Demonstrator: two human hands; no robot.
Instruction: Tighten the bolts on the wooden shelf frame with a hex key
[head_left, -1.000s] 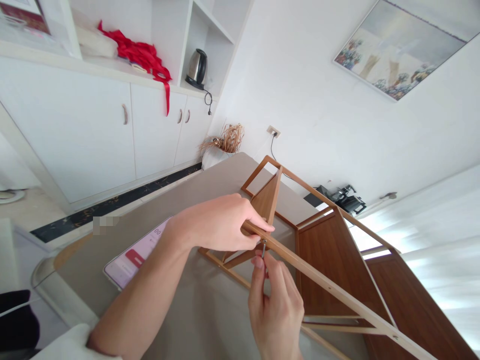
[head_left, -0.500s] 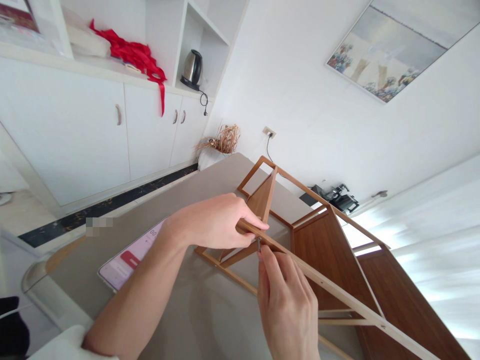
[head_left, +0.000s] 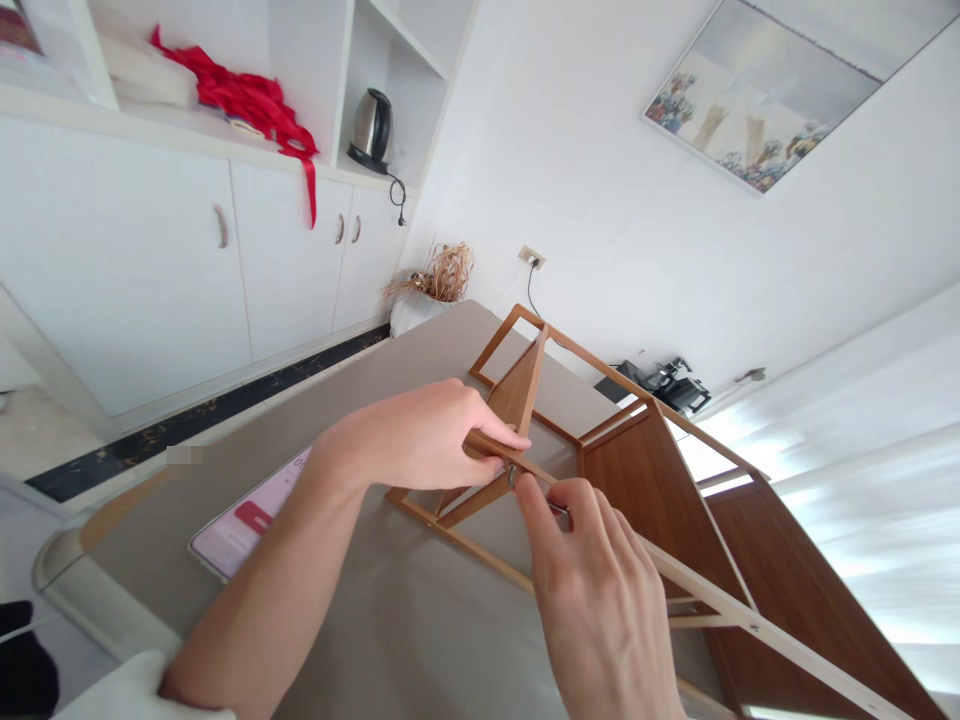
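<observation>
A wooden shelf frame [head_left: 720,592], with pale rails and brown panels, lies on its side across the table. My left hand [head_left: 420,440] is closed around the near end of its upper rail, with the index finger stretched along the wood. Close beside it, my right hand [head_left: 600,580] pinches a thin metal Allen key [head_left: 512,474]. One end of the key meets the rail just past my left fingertips; another bit of metal shows between the right thumb and fingers. The fingers cover most of the key, and any screw head under it is hidden.
A phone [head_left: 244,515] lies on the grey table [head_left: 405,640] under my left forearm. White cabinets [head_left: 165,270] hold a red ribbon [head_left: 255,105] and a kettle [head_left: 371,130]. Dried plants [head_left: 446,275] stand beyond the table's far corner, and black appliances [head_left: 675,385] behind the frame.
My right hand has turned and spread from a tight upright pinch, its fingers now further right along the rail. The left hand keeps its grip. The whole view has shifted slightly.
</observation>
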